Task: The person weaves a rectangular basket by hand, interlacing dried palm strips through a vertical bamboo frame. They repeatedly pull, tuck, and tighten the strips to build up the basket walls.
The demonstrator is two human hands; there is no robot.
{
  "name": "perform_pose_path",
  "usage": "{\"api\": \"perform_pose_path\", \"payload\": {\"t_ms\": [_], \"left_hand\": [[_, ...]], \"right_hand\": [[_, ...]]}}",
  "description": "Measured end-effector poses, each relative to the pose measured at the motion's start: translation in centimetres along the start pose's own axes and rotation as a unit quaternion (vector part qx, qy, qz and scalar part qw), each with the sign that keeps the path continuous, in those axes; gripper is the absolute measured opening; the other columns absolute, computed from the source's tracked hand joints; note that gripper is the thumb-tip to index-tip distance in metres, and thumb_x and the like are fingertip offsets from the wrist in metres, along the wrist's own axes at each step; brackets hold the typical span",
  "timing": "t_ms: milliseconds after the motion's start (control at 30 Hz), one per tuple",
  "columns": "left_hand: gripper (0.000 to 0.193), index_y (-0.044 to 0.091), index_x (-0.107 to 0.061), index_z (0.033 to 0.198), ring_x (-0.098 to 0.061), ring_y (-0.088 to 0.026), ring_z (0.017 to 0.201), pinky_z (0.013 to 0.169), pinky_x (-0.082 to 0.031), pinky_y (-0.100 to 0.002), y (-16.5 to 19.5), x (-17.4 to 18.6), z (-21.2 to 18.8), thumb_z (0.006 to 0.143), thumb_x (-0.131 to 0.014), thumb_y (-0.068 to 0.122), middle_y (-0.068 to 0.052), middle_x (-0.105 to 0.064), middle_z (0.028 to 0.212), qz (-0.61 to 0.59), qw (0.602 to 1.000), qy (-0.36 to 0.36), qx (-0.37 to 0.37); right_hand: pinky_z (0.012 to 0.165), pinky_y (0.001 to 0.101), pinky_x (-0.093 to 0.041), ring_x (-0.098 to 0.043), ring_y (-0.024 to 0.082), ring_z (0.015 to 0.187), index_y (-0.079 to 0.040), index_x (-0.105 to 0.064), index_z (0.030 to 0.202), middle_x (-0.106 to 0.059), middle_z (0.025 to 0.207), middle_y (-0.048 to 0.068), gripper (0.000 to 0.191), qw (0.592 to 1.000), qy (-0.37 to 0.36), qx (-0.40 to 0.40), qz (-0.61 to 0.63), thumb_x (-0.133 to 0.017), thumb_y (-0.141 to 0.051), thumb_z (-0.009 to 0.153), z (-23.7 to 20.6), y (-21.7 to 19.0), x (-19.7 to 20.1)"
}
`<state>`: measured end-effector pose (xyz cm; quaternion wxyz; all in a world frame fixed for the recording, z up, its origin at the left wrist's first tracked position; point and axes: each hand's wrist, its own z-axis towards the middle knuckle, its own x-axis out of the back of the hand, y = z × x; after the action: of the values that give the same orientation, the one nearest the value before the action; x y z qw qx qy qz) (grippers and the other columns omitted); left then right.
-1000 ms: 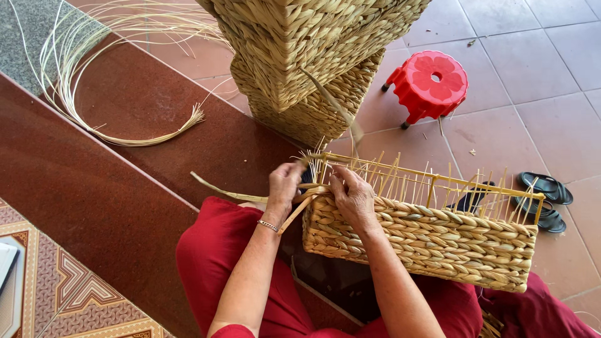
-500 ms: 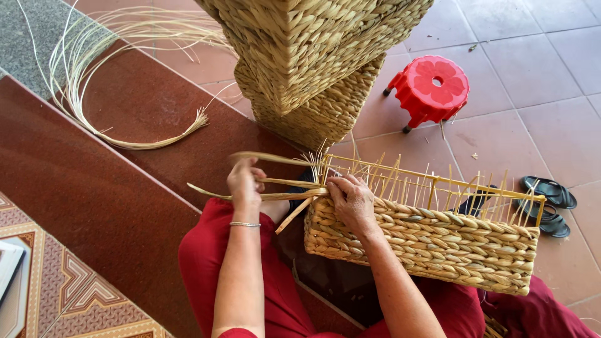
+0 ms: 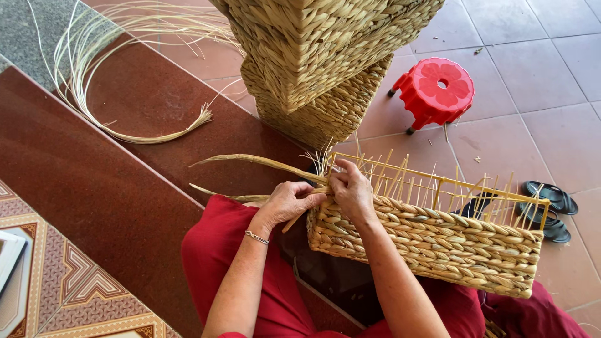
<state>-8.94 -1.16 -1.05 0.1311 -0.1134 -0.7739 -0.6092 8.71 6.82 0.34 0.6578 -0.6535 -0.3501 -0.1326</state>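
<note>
1. Left hand [image 3: 289, 201], frame centre: fingers curled, pinching a flat strand [image 3: 263, 163] right at the basket [image 3: 432, 241] corner. Thin bracelet [image 3: 256, 237] on that wrist.
2. Right hand [image 3: 352, 191], just right of the left and touching it: fingers bent down over the basket's left top edge, pressing the weave and gripping the strand end there. Exactly how much it clamps is hidden under the fingers.
3. Strand: two tails run from the hands toward the left of frame, one higher, one lower [image 3: 219, 194]. Looks light, pliable along its length, dry; probably kinks or splits if bent sharply. Best held close to the weave point, where the hands are now.
4. Basket: centre to lower right, resting on the person's lap in red cloth [image 3: 213, 263]. Woven wall is done partway up; bare upright stakes [image 3: 438, 188] and a thin frame rail stick out above. Wall looks firm, stakes look thin and snappable. Grip by the woven wall, not the stakes.
5. Top centre: stack of finished baskets [image 3: 325, 56].
6. Upper left: loose bundle of fibre [image 3: 119, 119] on the dark red step [image 3: 94, 188].
7. Upper right: red stool [image 3: 436, 91] on the tiled floor [image 3: 532, 112]; black sandals [image 3: 551, 200] at right edge.
</note>
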Motion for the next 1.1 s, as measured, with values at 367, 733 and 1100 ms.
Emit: {"api": "perform_pose_path", "payload": {"t_ms": [367, 733, 1100], "left_hand": [[0.008, 0.014, -0.074, 0.091, -0.065, -0.023, 0.083, 0.074, -0.049, -0.041, -1.0, -0.1, 0.8, 0.091, -0.066, 0.011, -0.002, -0.063, 0.08, 0.415, 0.865, 0.159, -0.235], [0.019, 0.025, -0.079, 0.103, -0.057, -0.02, 0.091, 0.089, -0.039, -0.042, -1.0, 1.1, 3.3, 0.084, -0.076, 0.024, 0.0, -0.061, 0.083, 0.363, 0.894, 0.126, -0.228], [0.028, 0.014, -0.076, 0.116, -0.076, -0.029, 0.108, 0.097, -0.059, -0.038, -3.3, 2.0, -3.8, 0.097, -0.069, 0.032, -0.011, -0.078, 0.114, 0.088, 0.982, 0.165, -0.023]], "right_hand": [[0.087, 0.0353, -0.055, -0.074, 0.02, 0.096, -0.011, -0.07, 0.122, -0.08, 0.105, 0.007, 0.035, 0.999, -0.003, -0.03, -0.036, -0.072, -0.031, 0.093, 0.2, 0.6, -2.0], [0.072, 0.0299, -0.06, -0.075, 0.013, 0.08, -0.005, -0.076, 0.11, -0.081, 0.095, 0.007, 0.034, 0.993, -0.053, -0.102, 0.021, -0.082, -0.027, 0.084, 0.1, 0.3, -1.3], [0.048, 0.0262, -0.051, -0.062, 0.01, 0.057, -0.001, -0.072, 0.098, -0.071, 0.074, 0.007, 0.013, 0.971, 0.051, -0.036, 0.231, -0.073, -0.007, 0.086, -0.6, 0.0, 4.9]]}}
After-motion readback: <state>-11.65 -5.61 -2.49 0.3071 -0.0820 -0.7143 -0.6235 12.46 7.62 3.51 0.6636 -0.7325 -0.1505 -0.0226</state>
